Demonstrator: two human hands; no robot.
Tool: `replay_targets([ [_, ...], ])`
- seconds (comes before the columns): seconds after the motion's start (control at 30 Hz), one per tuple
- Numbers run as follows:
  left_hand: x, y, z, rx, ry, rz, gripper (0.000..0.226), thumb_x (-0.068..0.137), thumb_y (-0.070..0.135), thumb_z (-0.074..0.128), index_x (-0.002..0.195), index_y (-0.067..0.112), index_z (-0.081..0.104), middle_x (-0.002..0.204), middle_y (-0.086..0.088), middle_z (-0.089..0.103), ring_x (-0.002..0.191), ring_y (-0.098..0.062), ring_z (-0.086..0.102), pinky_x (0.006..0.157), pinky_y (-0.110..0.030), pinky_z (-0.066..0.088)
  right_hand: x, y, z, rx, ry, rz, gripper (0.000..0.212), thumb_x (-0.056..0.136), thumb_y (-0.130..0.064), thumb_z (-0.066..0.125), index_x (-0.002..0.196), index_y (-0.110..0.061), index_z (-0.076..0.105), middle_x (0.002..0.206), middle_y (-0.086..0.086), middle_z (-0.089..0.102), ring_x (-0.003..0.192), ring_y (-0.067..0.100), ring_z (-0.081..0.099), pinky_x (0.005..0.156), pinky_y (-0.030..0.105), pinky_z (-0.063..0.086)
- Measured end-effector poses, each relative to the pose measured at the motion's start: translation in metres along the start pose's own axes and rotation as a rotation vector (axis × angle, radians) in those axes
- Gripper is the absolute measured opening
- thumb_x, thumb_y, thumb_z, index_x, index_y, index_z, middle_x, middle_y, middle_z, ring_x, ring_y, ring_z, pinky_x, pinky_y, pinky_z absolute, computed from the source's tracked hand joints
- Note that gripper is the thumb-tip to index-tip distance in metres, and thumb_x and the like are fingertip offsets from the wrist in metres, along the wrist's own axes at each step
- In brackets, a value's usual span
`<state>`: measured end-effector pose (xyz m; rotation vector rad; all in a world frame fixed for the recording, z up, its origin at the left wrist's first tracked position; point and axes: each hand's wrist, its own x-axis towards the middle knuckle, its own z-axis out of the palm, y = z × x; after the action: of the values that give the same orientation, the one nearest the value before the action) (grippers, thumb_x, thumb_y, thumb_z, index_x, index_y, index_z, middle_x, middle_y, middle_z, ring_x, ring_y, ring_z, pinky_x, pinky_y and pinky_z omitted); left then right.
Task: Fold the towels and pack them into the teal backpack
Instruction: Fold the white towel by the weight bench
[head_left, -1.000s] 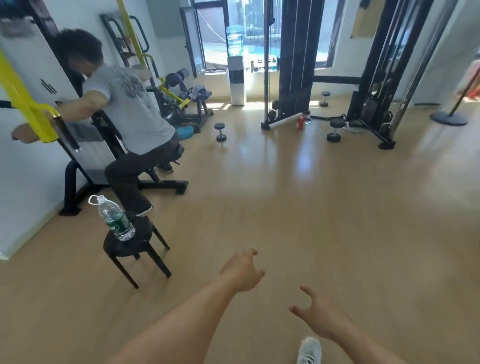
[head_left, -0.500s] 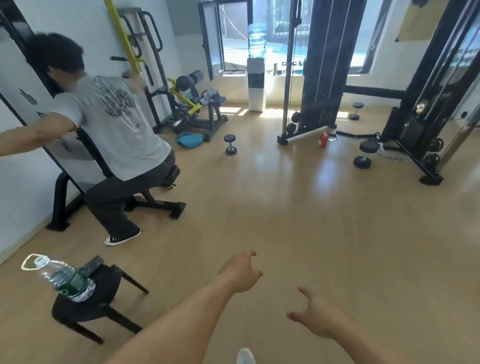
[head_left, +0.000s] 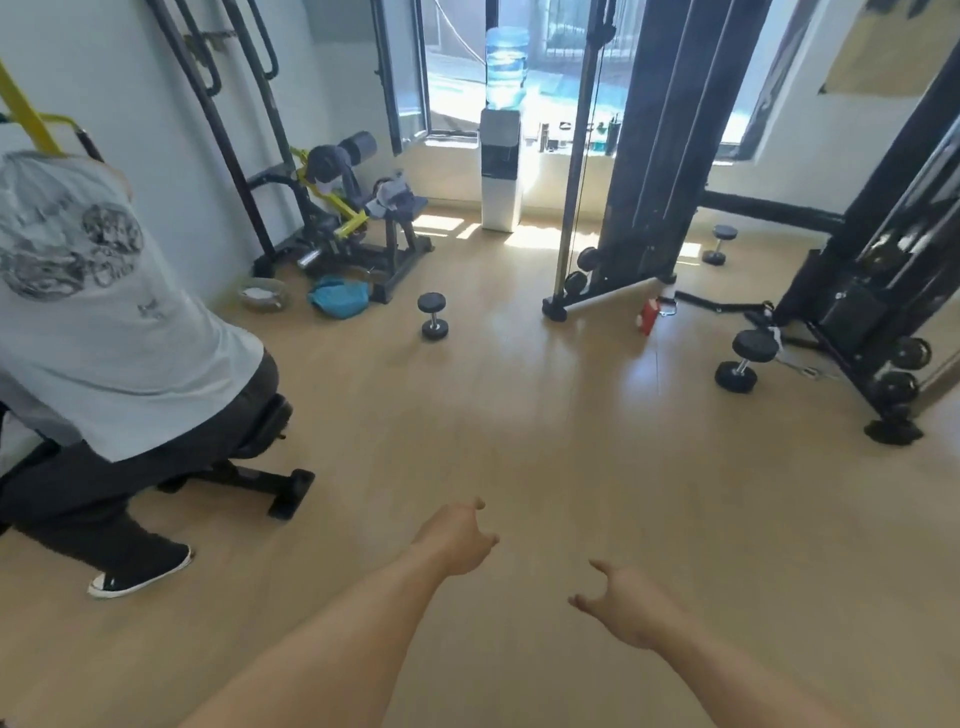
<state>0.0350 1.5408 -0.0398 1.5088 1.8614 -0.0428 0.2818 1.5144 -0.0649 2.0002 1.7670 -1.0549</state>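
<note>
Teal fabric marks the only likely task item in view: a soft teal bag (head_left: 338, 302), taken here to be the backpack, lies slumped on the wooden floor (head_left: 519, 441) at the foot of a weight bench (head_left: 363, 234) by the left wall, with a round bowl (head_left: 263, 294) just beside it. Grey cloth (head_left: 390, 195), possibly a towel, is draped on the bench pad; at this size it cannot be confirmed.

Left hand (head_left: 457, 540) and right hand (head_left: 631, 605) are both stretched forward over bare floor, well apart from the bag. Fingers (head_left: 584, 603) of each hand are loosely spread and slightly curled, holding nothing.

Progress, as judged from this view: no towel is folded, none is in hand, and whether the bag is unzipped or holds anything cannot be made out. The task appears to be at its very start, with the approach to the bag and towels not yet finished. Folding each towel, opening the bag and packing all seem to remain.

Also present: a seated person in a grey shirt (head_left: 93, 312) at the left, a dumbbell (head_left: 432, 315) on the floor between the hands and the bag, a water dispenser (head_left: 501, 166) by the window, and a cable machine (head_left: 649, 156) on the right.
</note>
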Motion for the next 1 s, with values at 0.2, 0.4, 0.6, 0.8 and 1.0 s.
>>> replay_targets([
  [0.2, 0.175, 0.057, -0.071, 0.069, 0.009, -0.015, 0.062, 0.098, 0.048, 0.059, 0.152, 0.025, 0.041, 0.154, -0.006, 0.049, 0.140, -0.028, 0.048, 0.111, -0.034, 0.042, 0.163, -0.019, -0.118, 0.049, 0.003, -0.070, 0.087, 0.088, -0.066, 0.061, 0.158, -0.026, 0.032, 0.152, 0.004, 0.051, 0.135, 0.023, 0.052, 0.107, 0.031, 0.043],
  [0.4, 0.326, 0.121, -0.154, 0.024, 0.032, -0.102, 0.060, 0.098, 0.043, 0.063, 0.150, 0.021, 0.045, 0.155, -0.005, 0.048, 0.141, -0.024, 0.047, 0.111, -0.029, 0.039, 0.323, -0.042, -0.263, 0.026, -0.002, -0.112, 0.089, 0.086, -0.063, 0.067, 0.158, -0.024, 0.032, 0.159, 0.004, 0.043, 0.143, 0.025, 0.044, 0.113, 0.032, 0.039],
  [0.6, 0.449, 0.182, -0.243, -0.016, 0.089, -0.088, 0.057, 0.097, 0.040, 0.065, 0.148, 0.022, 0.049, 0.151, -0.002, 0.052, 0.139, -0.023, 0.048, 0.111, -0.029, 0.040, 0.448, -0.108, -0.388, -0.012, -0.023, -0.159, 0.088, 0.085, -0.057, 0.072, 0.157, -0.023, 0.033, 0.159, 0.005, 0.041, 0.143, 0.026, 0.044, 0.112, 0.033, 0.040],
  [0.8, 0.600, 0.201, -0.316, -0.056, 0.101, -0.097, 0.054, 0.097, 0.037, 0.065, 0.146, 0.019, 0.051, 0.150, -0.003, 0.053, 0.138, -0.022, 0.049, 0.111, -0.028, 0.040, 0.589, -0.196, -0.468, -0.072, -0.047, -0.251, 0.086, 0.086, -0.056, 0.071, 0.157, -0.022, 0.035, 0.158, 0.006, 0.043, 0.142, 0.026, 0.045, 0.112, 0.033, 0.040],
  [1.0, 0.755, 0.196, -0.404, 0.012, 0.024, -0.180, 0.057, 0.097, 0.042, 0.063, 0.148, 0.021, 0.048, 0.150, -0.005, 0.052, 0.137, -0.025, 0.050, 0.110, -0.031, 0.042, 0.718, -0.279, -0.563, -0.160, -0.066, -0.238, 0.082, 0.091, -0.056, 0.065, 0.158, -0.022, 0.032, 0.155, 0.006, 0.046, 0.139, 0.026, 0.048, 0.110, 0.032, 0.042],
])
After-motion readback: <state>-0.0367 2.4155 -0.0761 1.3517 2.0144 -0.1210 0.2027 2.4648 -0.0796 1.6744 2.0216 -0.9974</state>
